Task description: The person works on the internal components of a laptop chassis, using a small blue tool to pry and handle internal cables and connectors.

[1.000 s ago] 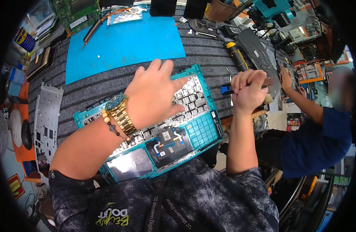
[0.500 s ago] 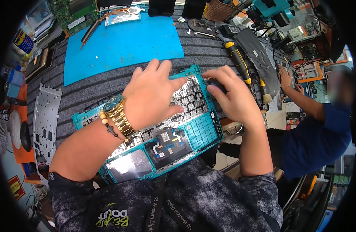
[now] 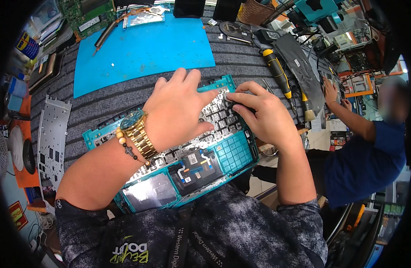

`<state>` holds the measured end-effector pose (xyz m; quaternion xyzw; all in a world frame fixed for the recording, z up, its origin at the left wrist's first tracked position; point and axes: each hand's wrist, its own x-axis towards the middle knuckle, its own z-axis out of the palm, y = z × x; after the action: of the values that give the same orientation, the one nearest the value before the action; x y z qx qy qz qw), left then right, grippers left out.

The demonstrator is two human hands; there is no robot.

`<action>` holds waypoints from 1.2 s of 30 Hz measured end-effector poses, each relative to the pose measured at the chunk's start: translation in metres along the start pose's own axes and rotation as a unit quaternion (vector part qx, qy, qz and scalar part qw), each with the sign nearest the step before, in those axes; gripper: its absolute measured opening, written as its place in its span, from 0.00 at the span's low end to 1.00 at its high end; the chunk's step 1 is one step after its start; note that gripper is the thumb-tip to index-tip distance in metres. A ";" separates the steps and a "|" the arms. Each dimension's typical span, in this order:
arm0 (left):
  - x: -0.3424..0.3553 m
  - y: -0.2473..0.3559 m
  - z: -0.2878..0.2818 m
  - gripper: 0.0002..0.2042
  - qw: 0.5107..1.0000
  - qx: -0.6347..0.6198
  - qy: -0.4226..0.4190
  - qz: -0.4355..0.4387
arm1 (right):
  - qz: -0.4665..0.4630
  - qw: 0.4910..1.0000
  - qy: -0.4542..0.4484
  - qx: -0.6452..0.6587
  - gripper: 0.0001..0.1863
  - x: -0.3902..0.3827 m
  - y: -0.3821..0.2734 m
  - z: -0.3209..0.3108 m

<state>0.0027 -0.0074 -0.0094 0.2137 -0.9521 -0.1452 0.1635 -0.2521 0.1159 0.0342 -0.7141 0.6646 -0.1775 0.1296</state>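
Note:
A teal laptop top case (image 3: 233,154) lies inner side up in front of me, tilted so its right end sits farther away. Set in it is the bare silver and black keyboard (image 3: 217,118), and nearer me the dark touchpad underside (image 3: 197,170). My left hand (image 3: 176,107) rests across the keyboard, fingers and thumb spread, a gold watch (image 3: 140,131) on its wrist. At the keyboard's far right end my right hand (image 3: 263,114) has thumb and fingertips drawn together in a pinch. What lies between those fingertips is too hidden to name.
A blue mat (image 3: 143,53) covers the bench beyond the case. Right of it lie a yellow-black screwdriver (image 3: 277,71), a brush (image 3: 308,109) and a dark panel (image 3: 299,67). On the left stands a perforated silver plate (image 3: 53,143). Another person (image 3: 366,147) works at right.
My right hand has moved left, from the case's right edge onto the keyboard's end, and its fingers have come closer together. The left hand stays in place.

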 end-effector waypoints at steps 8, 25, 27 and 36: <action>0.000 0.001 0.000 0.38 1.000 0.006 -0.004 0.004 | -0.027 1.000 0.006 0.002 0.14 0.002 0.005 0.002; 0.002 0.001 0.000 0.39 0.999 0.006 -0.008 0.031 | 0.047 0.997 0.052 -0.005 0.12 -0.004 -0.008 0.022; 0.003 0.001 -0.001 0.39 1.000 0.000 -0.009 0.029 | 0.053 0.997 0.064 -0.001 0.11 -0.005 -0.010 0.025; 0.003 -0.001 0.001 0.39 0.999 0.013 -0.014 0.032 | 0.007 0.995 -0.009 -0.098 0.11 0.010 -0.005 0.002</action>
<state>0.0001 -0.0097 -0.0095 0.1828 -0.9626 -0.1300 0.1518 -0.2457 0.1061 0.0350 -0.7202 0.6826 -0.1048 0.0663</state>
